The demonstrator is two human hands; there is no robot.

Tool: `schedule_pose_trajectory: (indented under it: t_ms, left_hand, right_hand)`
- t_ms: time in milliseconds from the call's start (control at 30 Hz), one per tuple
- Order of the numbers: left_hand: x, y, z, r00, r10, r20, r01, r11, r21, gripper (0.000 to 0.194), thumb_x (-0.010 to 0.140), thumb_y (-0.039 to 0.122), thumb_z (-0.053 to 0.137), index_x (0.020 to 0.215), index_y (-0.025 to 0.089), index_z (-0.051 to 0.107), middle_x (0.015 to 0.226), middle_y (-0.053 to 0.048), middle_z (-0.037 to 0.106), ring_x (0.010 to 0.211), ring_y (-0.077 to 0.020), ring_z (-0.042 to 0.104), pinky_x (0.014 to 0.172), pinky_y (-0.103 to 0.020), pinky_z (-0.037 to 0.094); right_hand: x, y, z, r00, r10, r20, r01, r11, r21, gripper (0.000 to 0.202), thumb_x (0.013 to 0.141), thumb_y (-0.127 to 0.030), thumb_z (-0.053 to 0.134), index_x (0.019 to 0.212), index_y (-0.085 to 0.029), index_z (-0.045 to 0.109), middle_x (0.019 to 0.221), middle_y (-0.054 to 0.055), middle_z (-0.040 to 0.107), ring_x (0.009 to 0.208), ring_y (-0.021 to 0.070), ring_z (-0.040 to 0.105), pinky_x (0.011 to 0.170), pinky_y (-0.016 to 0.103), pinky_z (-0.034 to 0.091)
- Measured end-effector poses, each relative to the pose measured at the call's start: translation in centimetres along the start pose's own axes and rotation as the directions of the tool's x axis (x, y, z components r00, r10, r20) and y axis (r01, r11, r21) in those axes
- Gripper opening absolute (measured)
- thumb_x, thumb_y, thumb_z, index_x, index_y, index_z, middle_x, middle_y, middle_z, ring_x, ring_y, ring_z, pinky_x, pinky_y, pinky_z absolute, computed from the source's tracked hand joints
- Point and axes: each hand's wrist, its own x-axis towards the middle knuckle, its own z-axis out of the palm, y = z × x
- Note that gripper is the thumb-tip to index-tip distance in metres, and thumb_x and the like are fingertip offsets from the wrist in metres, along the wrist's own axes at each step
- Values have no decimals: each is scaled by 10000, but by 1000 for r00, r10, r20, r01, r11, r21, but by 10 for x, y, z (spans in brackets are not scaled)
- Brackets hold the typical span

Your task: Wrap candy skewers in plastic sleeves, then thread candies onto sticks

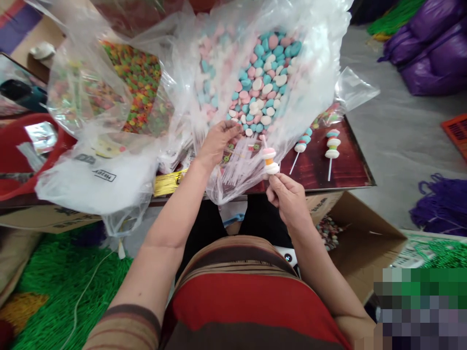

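My right hand (289, 195) grips a candy skewer (269, 160) low down, just under its white piece. Pink, orange and white pieces are threaded on it, and a thin tip sticks out at the top. My left hand (220, 140) reaches to the near edge of the pink, blue and white candies (260, 90) in an open clear plastic bag (314, 73). Its thumb and fingers are pinched together; whether a candy is between them is hidden. Beneath that hand lie white sticks (235, 163) and small green ring candies (226, 158).
Two candy skewers, one blue and white (301, 141) and one on a white stick (332, 144), lie on the dark red table (353, 165). Left are a bag of ring candies (140, 82) and a red basin (10, 133). A cardboard box (365, 243) stands below right.
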Motion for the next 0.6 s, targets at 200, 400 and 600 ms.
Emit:
schedule_pose_trajectory:
  t_ms: [200,400,600]
  left_hand:
    - [-44,-3,16,999,-50,17,53,955,-291,236,895,440,755,945,222,680,970,-33,768,841,-140,736,741,-288,554]
    - [-57,-3,25,999,-43,-4,39,931,-363,212,914,440,737,922,244,657,992,-12,744,857,-133,729,805,-309,576]
    - [-68,2,35,1000,13,-7,-15,954,-300,286,919,510,711,903,253,588,929,13,703,857,-126,704,847,-319,571]
  right_hand:
    - [-5,-3,12,993,-23,117,44,983,-180,443,919,-598,640,894,-168,745,450,-73,445,431,78,327,460,233,256]
    - [-8,-5,18,992,-63,107,85,972,-219,420,928,-580,627,856,-182,741,454,-76,427,434,83,329,480,243,288]
    - [-12,-7,19,996,-67,63,79,972,-223,401,927,-566,627,867,-182,725,460,-81,417,429,87,342,467,246,278]
